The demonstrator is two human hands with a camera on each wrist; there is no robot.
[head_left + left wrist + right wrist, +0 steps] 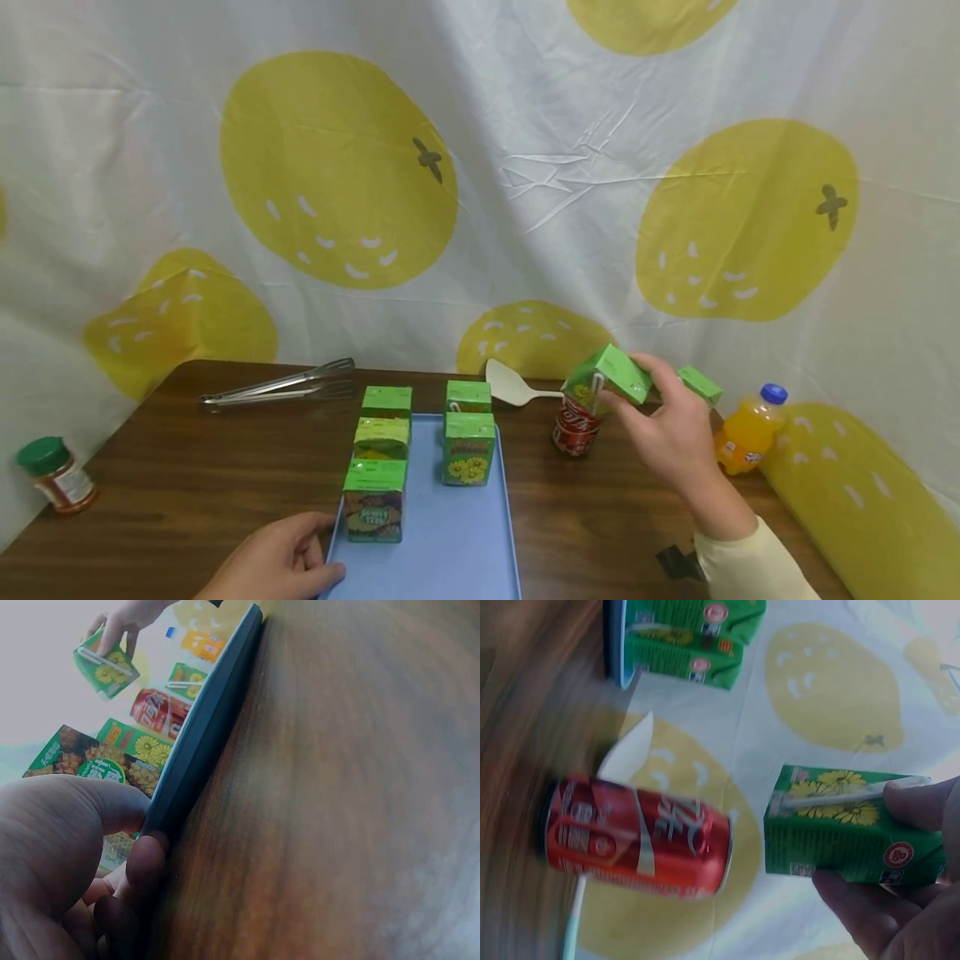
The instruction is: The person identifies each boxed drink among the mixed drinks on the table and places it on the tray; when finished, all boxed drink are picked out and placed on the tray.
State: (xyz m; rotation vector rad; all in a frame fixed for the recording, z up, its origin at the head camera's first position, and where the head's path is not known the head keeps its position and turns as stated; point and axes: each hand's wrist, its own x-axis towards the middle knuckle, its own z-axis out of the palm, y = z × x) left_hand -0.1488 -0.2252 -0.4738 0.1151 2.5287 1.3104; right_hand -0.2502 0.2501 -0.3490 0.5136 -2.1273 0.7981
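My right hand [678,433] grips a green juice carton [609,373], tilted, with a white straw along its side. In the head view this carton overlaps the top of a red soda can [574,431]; the right wrist view shows a gap between the carton [825,840] and the upright can [637,836]. At the near left corner of a blue tray [442,558], my left hand [273,557] pinches the rim between thumb and fingers. Along the tray's left side stand three cartons, the nearest [375,508] with a brown front. Two more green cartons [468,454] stand at its right side.
Beyond my right hand stand another green carton [700,385] and an orange soda bottle [752,429]. Metal tongs [277,385] and a white spatula [508,383] lie at the back. A green-capped spice jar [58,475] is far left. A patterned curtain [525,150] hangs behind the table.
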